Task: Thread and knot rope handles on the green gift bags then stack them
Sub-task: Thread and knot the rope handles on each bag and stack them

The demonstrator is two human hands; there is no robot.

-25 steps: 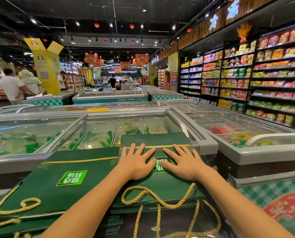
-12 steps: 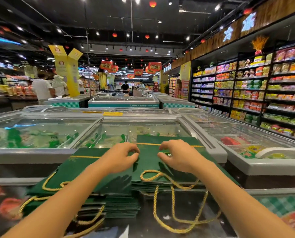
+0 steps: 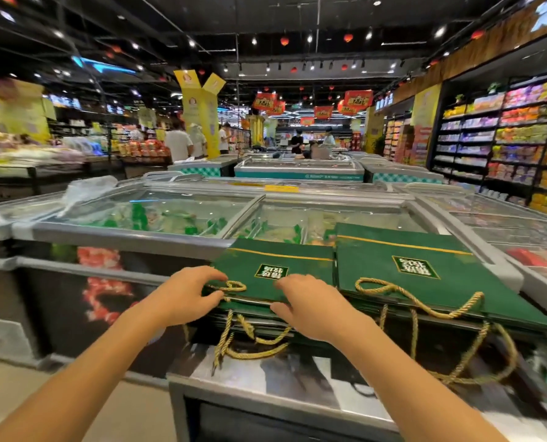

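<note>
fingers (image 3: 202, 274): pinching | left hand (image 3: 183, 296), right hand (image 3: 313, 309) | near edge, green bag stack (image 3: 275, 260)

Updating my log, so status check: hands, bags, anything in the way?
Left hand and right hand both grip near edge of top green gift bag, left stack. Second stack alongside, rope handles trailing. Nothing in the way.

Ceiling (image 3: 202, 17): dark, track spotlights (image 3: 313, 63), red lanterns (image 3: 284, 41) | Right wall: stocked black shelving (image 3: 505, 138) | Centre: glass-lidded chest freezers (image 3: 144, 218) in rows | Rear: yellow pillar sign (image 3: 200, 116), red hanging banners (image 3: 358, 100) | Floor (image 3: 26, 393): pale beige
</note>
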